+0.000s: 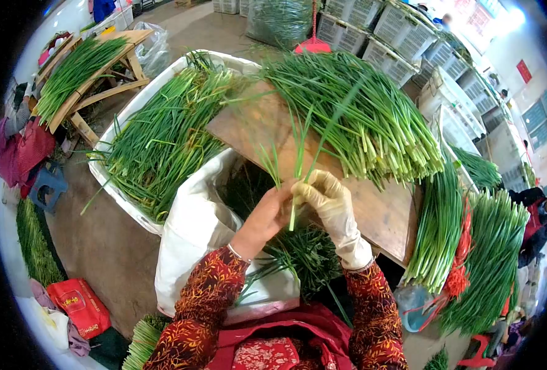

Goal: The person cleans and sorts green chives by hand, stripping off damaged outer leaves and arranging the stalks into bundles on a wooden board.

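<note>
Garlic chives [299, 148] stand upright between my two hands, just above the near edge of a wooden board [252, 126]. My bare left hand [262, 217] is closed on some of the leaves. In a pale glove, my right hand [330, 200] pinches a stalk, its fingertips touching or nearly touching the left ones. A large heap of garlic chives [360, 117] lies on the board, its pale cut ends towards me. Below my hands, an open white sack [193, 213] holds loose dark green leaves [307, 256].
A white crate [104, 172] full of loose chives stands left of the board. Bundled chives [486, 259] and red string [457, 280] are at right. Plastic crates [403, 31] are stacked behind. A blue stool [48, 185] and another person [24, 145] are far left.
</note>
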Motion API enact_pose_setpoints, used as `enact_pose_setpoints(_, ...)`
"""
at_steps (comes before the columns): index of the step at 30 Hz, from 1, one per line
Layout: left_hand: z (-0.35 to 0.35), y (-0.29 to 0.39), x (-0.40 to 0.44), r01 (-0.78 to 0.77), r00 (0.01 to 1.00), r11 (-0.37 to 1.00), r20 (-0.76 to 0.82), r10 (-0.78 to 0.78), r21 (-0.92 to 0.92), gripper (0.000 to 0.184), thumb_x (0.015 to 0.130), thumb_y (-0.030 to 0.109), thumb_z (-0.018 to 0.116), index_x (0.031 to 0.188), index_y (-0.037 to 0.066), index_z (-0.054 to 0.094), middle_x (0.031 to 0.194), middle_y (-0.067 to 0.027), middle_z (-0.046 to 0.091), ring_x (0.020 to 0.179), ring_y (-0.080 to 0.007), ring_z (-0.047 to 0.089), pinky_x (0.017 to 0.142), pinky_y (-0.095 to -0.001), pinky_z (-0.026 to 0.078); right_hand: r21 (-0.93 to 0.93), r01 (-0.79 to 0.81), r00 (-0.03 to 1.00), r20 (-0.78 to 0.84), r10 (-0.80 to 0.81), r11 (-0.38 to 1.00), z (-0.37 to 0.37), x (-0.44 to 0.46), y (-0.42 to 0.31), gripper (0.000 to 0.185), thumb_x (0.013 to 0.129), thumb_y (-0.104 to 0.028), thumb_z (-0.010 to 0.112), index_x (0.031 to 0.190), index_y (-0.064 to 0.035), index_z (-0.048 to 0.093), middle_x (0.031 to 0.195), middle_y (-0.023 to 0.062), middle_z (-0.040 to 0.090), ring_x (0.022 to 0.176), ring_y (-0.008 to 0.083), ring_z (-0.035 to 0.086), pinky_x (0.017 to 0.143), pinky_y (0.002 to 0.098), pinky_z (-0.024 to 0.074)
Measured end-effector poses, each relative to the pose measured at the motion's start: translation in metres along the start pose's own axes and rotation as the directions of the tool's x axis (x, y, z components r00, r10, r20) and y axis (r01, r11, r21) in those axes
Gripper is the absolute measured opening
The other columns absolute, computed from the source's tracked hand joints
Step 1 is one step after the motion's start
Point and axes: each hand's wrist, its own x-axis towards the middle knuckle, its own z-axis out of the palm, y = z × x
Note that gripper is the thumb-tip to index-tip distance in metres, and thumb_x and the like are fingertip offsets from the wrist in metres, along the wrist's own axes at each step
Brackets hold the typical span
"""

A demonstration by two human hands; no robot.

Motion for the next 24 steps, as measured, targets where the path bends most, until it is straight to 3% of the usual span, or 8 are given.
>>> enact_pose_setpoints(4,-0.001,0.016,0.001,-0.16,0.937,0.957,-0.268,0.224,0.242,0.027,0.088,0.037,0.05,0.091,0.011,0.052,0.08,0.0029,0.053,0.071,-0.0078,0.051,0.064,-0.0246,0.046,-0.59,0.51,0.854,0.437,-0.283,0.626,-0.002,-0.024,0.006,0.017,0.076,-0.024,0.062,0.087,-0.0112,0.06,0.08,0.0083,0.062,0.074,0.0269,0.06,0.065,0.0336,0.0478)
enact_pose_setpoints(6,-0.012,0.033,0.006,-0.456,0.809,0.865,-0.309,0.501,0.208,0.024,0.091,0.034,0.045,0.088,0.01,0.049,0.076,0.0028,0.05,0.068,-0.0072,0.048,0.06,-0.0235,0.044,-0.67,0.465,0.684,0.687,0.245,0.578,0.001,-0.046,0.01,0.02,0.077,-0.02,0.064,0.093,-0.0089,0.061,0.088,0.0069,0.062,0.083,0.0213,0.06,0.075,0.0332,0.0467)
enact_pose_setpoints(10,-0.003,0.047,0.0,-0.454,0.849,0.891,-0.309,0.429,-0.011,0.022,0.093,0.032,0.041,0.094,0.011,0.047,0.064,0.0061,0.035,0.049,-0.0044,0.028,0.045,-0.0199,0.027,-0.779,0.093,0.973,0.202,0.108,0.62,-0.03,-0.017,-0.022,0.028,0.083,-0.028,0.058,0.097,-0.0041,0.057,0.089,0.0063,0.06,0.087,0.0198,0.058,0.078,0.0335,0.0472)
enact_pose_setpoints(14,0.011,0.012,0.003,-0.173,0.958,0.984,-0.241,0.157,-0.05,0.024,0.089,0.033,0.05,0.095,0.009,0.05,0.061,0.0072,0.035,0.048,-0.0033,0.028,0.043,-0.0186,0.025,-0.876,0.002,0.935,-0.169,-0.311,0.482,-0.093,0.035,0.014,0.017,0.078,-0.017,0.058,0.089,-0.0052,0.052,0.069,0.0077,0.055,0.06,0.0217,0.056,0.056,0.0325,0.0454)
enact_pose_setpoints(15,0.012,0.006,0.003,-0.112,0.977,0.993,-0.183,0.106,-0.023,0.023,0.089,0.031,0.051,0.097,0.009,0.051,0.064,0.0067,0.039,0.049,-0.0028,0.03,0.043,-0.0181,0.027,-0.991,0.136,0.888,0.129,-0.441,-0.015,-0.096,0.033,0.013,0.014,0.079,-0.015,0.057,0.088,-0.0049,0.052,0.066,0.0082,0.055,0.059,0.0237,0.056,0.056,0.0343,0.0453)
enact_pose_setpoints(18,0.018,-0.004,0.001,-0.063,0.993,0.998,-0.103,0.063,0.001,0.023,0.088,0.025,0.052,0.103,0.008,0.051,0.077,0.0046,0.049,0.051,-0.0017,0.033,0.045,-0.0168,0.031,-0.827,0.205,0.785,0.458,-0.416,-0.524,-0.082,0.021,0.0,0.015,0.083,-0.019,0.054,0.084,-0.0038,0.056,0.061,0.0138,0.056,0.063,0.0312,0.058,0.061,0.0395,0.045)
enact_pose_setpoints(20,0.02,-0.008,0.002,-0.057,0.989,0.998,-0.133,0.058,0.015,0.026,0.088,0.024,0.052,0.109,0.007,0.051,0.083,0.0042,0.052,0.051,-0.0018,0.032,0.044,-0.0173,0.03,-0.99,-0.138,0.99,-0.139,-0.026,0.041,-0.059,0.027,-0.02,0.022,0.084,-0.026,0.054,0.087,-0.0045,0.058,0.069,0.0157,0.06,0.071,0.0303,0.06,0.063,0.0365,0.0444)
enact_pose_setpoints(24,0.024,-0.011,0.004,0.004,0.987,0.998,-0.162,0.008,0.07,0.036,0.088,0.025,0.053,0.119,0.007,0.047,0.083,0.0055,0.05,0.051,-0.0018,0.031,0.044,-0.0176,0.028,-0.862,-0.092,0.996,-0.076,0.053,0.498,-0.035,-0.011,-0.016,0.03,0.082,-0.035,0.056,0.082,-0.0054,0.061,0.068,0.0144,0.06,0.067,0.0297,0.06,0.06,0.0366,0.0446)
